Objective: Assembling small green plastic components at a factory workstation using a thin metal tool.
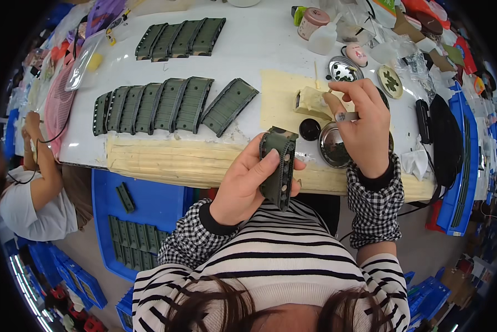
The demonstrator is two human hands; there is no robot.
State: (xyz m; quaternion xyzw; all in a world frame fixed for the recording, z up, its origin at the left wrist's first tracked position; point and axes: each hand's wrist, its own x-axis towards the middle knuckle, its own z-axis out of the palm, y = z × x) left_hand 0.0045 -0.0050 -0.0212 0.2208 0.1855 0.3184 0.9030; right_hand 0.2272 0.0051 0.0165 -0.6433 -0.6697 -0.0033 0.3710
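Observation:
My left hand (242,188) is closed around a dark green, ribbed, narrow rectangular casing (276,166) with a dotted dark side edge and a camouflage patch at its top. It is held upright in front of the table edge. My right hand (366,119) is raised over the table with thumb and fingers curled around a small greyish tool (346,117), whose kind I cannot make out. Beside its fingertips sits a block wrapped in cream tape (313,103). Just left of that hand stand a small round black pot (309,129) and a metal dish (334,145) with dark contents.
A row of similar green casings (154,108) and a separate one (230,107) lie left; another group (181,40) is farther back. A blue bin (140,199) below holds more. Small dishes, a pink-labelled jar (314,23) and clutter fill the right. Another person (43,193) is at left.

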